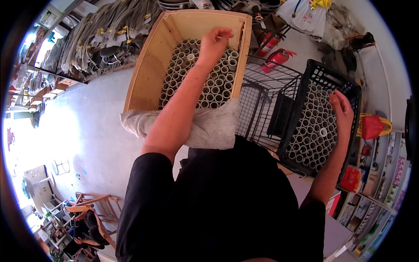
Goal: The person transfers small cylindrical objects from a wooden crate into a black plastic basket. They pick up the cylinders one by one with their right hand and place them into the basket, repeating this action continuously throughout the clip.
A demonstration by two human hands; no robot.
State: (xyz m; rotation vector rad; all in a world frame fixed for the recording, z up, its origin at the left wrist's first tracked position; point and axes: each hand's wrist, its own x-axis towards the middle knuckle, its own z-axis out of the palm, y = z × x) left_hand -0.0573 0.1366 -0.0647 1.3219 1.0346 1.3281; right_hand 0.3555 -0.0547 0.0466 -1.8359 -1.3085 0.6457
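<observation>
My left hand (214,44), slightly blurred, is raised over a wooden box (144,65) with its fingers loosely bent. Nothing shows in it. Inside the box, short grey tubes (209,90) stand on end in packed rows; my forearm hides part of them. One tube end (191,57) looks whiter than the others. A grey cloth (212,127) drapes over the box's near edge. To the right, my right hand (343,109) hovers at the right side of a black plastic crate (296,111), fingers bent and apart, with no object visible. Similar upright tubes (311,131) fill that crate, among them a whiter ring (323,132).
A black wire cart (258,98) stands between box and crate. Behind it are red fire extinguishers (276,60). Bundled grey hoses (108,36) lie on a rack at upper left. A seated person (90,229) is at lower left; stocked shelves (376,186) line the right.
</observation>
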